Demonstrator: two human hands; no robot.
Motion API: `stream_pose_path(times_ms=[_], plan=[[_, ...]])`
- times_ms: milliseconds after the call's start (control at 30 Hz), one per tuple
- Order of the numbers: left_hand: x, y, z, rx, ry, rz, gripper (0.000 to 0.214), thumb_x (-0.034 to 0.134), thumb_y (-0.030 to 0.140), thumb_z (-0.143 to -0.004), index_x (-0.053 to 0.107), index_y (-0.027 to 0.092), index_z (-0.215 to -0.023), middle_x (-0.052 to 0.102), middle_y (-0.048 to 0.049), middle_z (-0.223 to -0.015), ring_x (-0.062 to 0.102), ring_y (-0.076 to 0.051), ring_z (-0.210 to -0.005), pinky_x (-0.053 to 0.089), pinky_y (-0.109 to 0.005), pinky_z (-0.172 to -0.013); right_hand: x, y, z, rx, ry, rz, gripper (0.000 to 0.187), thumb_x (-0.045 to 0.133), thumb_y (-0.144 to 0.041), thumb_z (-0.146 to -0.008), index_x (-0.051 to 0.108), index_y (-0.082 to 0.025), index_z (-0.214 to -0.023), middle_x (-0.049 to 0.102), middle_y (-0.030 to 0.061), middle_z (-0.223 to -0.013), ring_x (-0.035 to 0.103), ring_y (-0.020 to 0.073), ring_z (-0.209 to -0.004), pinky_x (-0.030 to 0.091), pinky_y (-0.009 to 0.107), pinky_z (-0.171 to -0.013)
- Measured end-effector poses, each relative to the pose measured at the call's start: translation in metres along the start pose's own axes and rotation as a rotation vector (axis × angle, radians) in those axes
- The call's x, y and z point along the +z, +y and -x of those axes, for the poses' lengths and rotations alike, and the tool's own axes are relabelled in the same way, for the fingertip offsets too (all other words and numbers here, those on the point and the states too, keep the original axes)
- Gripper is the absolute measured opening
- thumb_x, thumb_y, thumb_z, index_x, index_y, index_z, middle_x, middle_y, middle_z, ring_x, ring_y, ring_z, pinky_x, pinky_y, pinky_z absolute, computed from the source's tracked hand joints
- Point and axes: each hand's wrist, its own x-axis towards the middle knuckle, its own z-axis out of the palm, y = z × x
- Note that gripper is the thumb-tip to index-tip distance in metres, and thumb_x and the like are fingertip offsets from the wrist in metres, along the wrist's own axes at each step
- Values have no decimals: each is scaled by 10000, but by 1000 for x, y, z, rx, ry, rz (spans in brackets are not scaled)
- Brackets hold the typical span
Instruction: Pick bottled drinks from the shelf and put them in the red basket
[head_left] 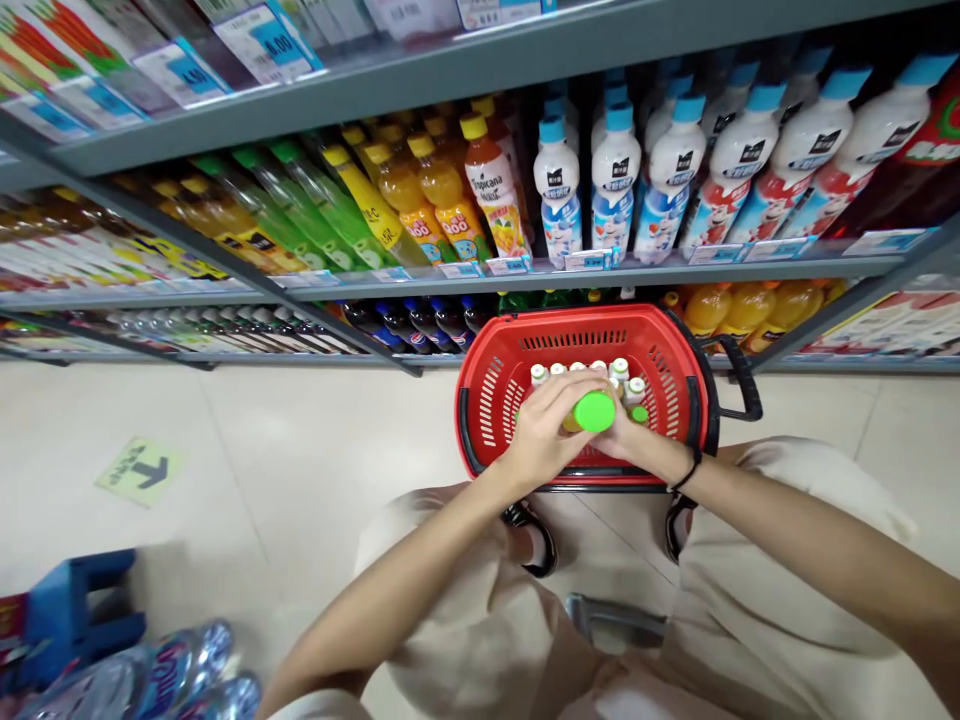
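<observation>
Both of my hands hold one drink bottle with a bright green cap (595, 411) over the red shopping basket (491, 375). My left hand (551, 425) wraps round the bottle from the left. On the other side, my right hand (619, 432) closes on it, partly hidden behind the cap. The bottle's body is mostly covered by my fingers, though some yellowish colour shows. Inside the basket stand several small bottles with white caps (619, 370), and another green cap (639, 414) shows beside my right wrist.
Shelves in front carry white bottles with blue caps (559, 195), a Tropicana bottle (491, 185) and green bottles (330, 215). The basket's black handle (742, 385) sticks out to the right. At lower left are a blue crate (82, 620) and wrapped water bottles (172, 670) on the floor.
</observation>
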Motion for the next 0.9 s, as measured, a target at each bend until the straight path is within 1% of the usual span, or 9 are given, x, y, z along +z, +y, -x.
stream_pose_path(times_ms=[67,167,267,333,433,633,700,767,900], plan=[[-5,2,-4,-69,27,23,390,804,152,-949,688,188,-1320,764,-143,-1347,731,-264,-1278,591,-450,-1115,1,-3,1,2,-6,10,426,607,-677,-900,598,-251,-896,701,39,-795,717,262,-876,631,364,-737],[-21,-3,-16,-418,228,66,419,927,275,-843,719,185,-1194,800,-88,-1185,769,-235,-1083,631,-396,-989,4,-14,4,44,-136,58,308,580,-527,-909,625,-227,-959,740,63,-837,725,265,-812,635,378,-669],[-43,-21,-25,-733,427,202,465,962,417,-772,719,169,-1082,780,-53,-985,731,-180,-865,602,-301,-791,7,-28,8,80,-313,138,314,593,-507,-928,646,-200,-969,747,77,-819,707,244,-699,606,345,-563],[-54,-33,-27,-836,462,340,481,908,541,-808,727,158,-1035,765,-61,-925,712,-165,-812,566,-272,-731,7,-35,11,77,-385,223,393,633,-573,-952,664,-181,-963,754,90,-798,694,221,-638,578,304,-513],[-61,-43,-22,-956,416,489,587,799,720,-848,740,154,-992,765,-93,-884,731,-191,-809,552,-271,-667,7,-43,17,78,-440,320,541,656,-691,-963,696,-154,-1017,792,128,-832,691,195,-583,555,266,-477],[-65,-44,-15,-1040,316,574,655,796,780,-835,756,148,-1006,717,-84,-746,697,-183,-685,575,-269,-567,3,-47,21,89,-422,293,671,525,-768,-1036,710,-142,-1194,816,143,-886,691,175,-554,563,252,-469],[-66,-45,-16,-1043,309,578,642,800,762,-843,749,148,-1026,745,-99,-804,706,-184,-702,574,-262,-561,2,-46,20,68,-401,290,658,507,-752,-1059,710,-145,-1211,819,150,-907,753,206,-659,648,300,-587],[-66,-49,-17,-1045,310,580,625,793,750,-851,729,156,-1034,773,-112,-887,726,-190,-751,572,-258,-575,2,-45,20,18,-390,287,609,549,-722,-1062,712,-157,-1221,826,160,-1008,806,252,-842,710,406,-791],[-64,-56,-20,-979,346,555,569,783,718,-872,706,168,-998,790,-105,-961,721,-167,-790,556,-244,-643,4,-42,28,-158,-439,417,575,716,-603,-1019,642,-236,-1455,725,149,-1439,779,289,-1153,668,541,-1039]])
